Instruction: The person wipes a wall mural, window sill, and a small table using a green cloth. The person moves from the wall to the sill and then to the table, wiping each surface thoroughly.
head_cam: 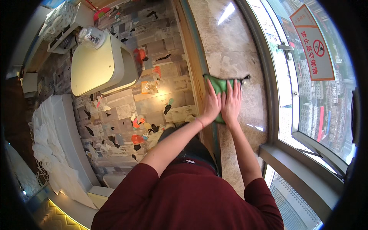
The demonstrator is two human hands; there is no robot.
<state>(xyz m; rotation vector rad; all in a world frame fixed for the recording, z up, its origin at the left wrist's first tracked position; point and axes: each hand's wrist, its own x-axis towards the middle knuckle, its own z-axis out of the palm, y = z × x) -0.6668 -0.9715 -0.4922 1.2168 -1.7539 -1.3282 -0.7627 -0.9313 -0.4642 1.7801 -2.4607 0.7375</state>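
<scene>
A green cloth (220, 83) with dark edging lies bunched on the brown marble windowsill (233, 61). My left hand (212, 105) and my right hand (231, 103) press it against the stone side by side, the fingers stretched forward over the fabric. Between the wrists a lower bit of the cloth shows; the rest is hidden beneath my palms. The left hand lies near the sill's wooden edge (198, 60), while the right is on the window side.
To the right stands a metal-framed window with an opened pane (327, 120) and a handle (285, 47); a warning sign is stuck on the glass. Paper and dark scraps (137, 139) litter the floor. A pale table (95, 67) bears a clear plastic container (91, 38). White fabric (49, 135) drapes a bench.
</scene>
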